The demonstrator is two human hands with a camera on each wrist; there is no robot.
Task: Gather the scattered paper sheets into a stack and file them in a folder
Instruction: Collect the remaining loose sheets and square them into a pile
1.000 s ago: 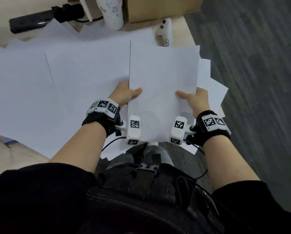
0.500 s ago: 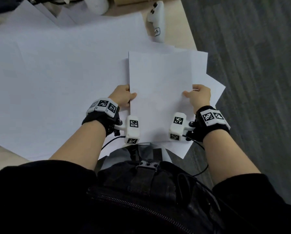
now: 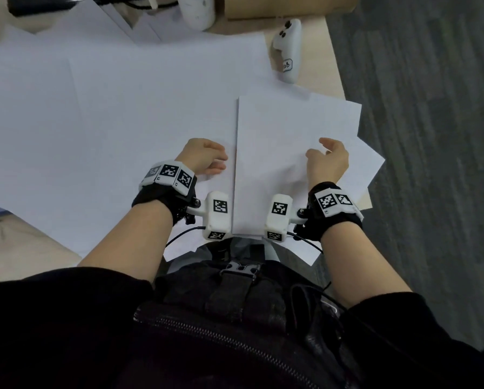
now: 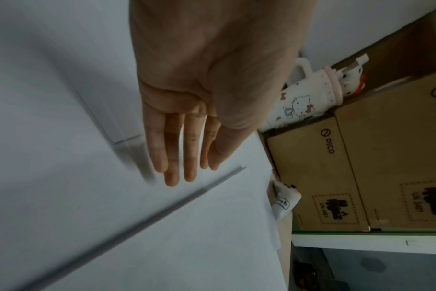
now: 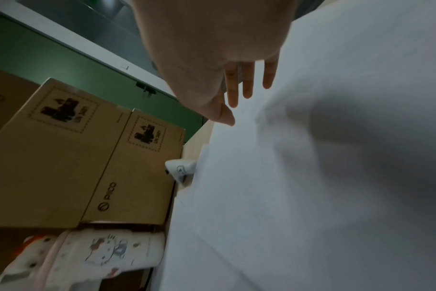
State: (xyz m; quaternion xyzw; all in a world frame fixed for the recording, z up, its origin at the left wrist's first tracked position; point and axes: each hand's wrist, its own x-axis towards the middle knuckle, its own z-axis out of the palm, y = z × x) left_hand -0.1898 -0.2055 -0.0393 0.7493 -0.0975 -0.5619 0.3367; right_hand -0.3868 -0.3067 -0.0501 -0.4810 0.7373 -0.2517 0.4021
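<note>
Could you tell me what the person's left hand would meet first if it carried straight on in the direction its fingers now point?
The left hand points across loose paper sheets toward the table's far edge. Most likely it would only slide over them, then reach the Hello Kitty mug and the cardboard boxes behind; depth is unclear.

A person's bare left hand (image 3: 204,157) and bare right hand (image 3: 329,161) reach forward side by side, both forearms bare below pushed-up black sleeves (image 3: 53,299). The left hand's fingers (image 4: 173,157) are straight and pressed together, thumb tucked alongside, while the right hand's fingers (image 5: 247,82) extend loosely apart with the thumb pointing forward. Each wrist carries a black strap with white, black-patterned marker blocks (image 3: 169,174).
</note>
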